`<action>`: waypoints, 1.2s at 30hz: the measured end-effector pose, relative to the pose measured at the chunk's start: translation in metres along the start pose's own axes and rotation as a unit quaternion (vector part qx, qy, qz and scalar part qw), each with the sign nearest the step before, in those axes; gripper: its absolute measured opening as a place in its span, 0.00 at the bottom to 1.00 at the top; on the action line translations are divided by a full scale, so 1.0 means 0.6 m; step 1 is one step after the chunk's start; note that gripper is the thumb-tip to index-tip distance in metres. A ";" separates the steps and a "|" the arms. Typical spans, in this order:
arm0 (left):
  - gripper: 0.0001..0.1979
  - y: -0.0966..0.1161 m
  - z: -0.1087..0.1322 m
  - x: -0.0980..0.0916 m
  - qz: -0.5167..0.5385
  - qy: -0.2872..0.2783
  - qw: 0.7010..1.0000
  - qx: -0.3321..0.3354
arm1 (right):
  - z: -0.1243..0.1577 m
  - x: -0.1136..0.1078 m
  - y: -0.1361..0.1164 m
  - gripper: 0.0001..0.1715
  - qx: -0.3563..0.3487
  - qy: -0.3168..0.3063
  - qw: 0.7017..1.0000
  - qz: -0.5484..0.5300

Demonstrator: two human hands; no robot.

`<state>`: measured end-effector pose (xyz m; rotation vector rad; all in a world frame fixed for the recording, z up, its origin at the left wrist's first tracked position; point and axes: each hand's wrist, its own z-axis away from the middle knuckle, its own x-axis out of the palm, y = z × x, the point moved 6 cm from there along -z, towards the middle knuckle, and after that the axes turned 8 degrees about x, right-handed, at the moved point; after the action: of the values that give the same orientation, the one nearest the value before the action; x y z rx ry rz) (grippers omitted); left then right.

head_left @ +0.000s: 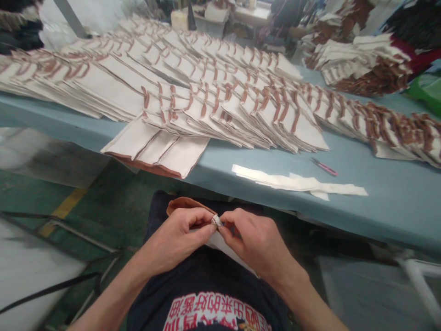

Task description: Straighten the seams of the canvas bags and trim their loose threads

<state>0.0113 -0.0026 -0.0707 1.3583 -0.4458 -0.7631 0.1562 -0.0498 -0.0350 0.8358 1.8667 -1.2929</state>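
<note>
In my lap, just off the table's front edge, both hands pinch a fabric piece [188,202] with a brown edge and a cream part. My left hand [184,236] is closed on it, thumb against fingers. Fingertip to fingertip with it, my right hand [250,234] is closed on the same piece, where a small pale folded bit [217,220] shows between the fingertips. Most of the cream part is hidden behind my right hand. Nearest on the table lie cream strips [299,181] and a pair of pink-handled thread snips [325,166].
Overlapping rows of cream fabric pieces with brown trim [220,105] cover much of the blue table [389,202]. One cream panel [158,147] juts over the front edge. A fabric heap [368,64] stands at the back right. A metal frame [86,234] is low on the left.
</note>
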 end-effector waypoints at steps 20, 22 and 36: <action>0.11 -0.010 -0.014 -0.006 0.008 0.072 0.997 -0.005 | -0.016 0.074 0.044 0.11 0.274 -0.104 0.867 -0.404; 0.13 -0.007 -0.014 -0.007 0.014 0.061 0.998 0.001 | -0.014 0.070 0.044 0.12 0.270 -0.109 0.862 -0.415; 0.09 0.057 0.000 -0.014 -0.188 0.053 0.959 0.206 | -0.010 0.023 0.023 0.10 0.189 -0.097 0.927 -0.310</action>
<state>0.0133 0.0048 -0.0362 1.9006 -0.2695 -0.9336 0.1590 -0.0386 -0.0518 0.2670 1.8082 -2.0905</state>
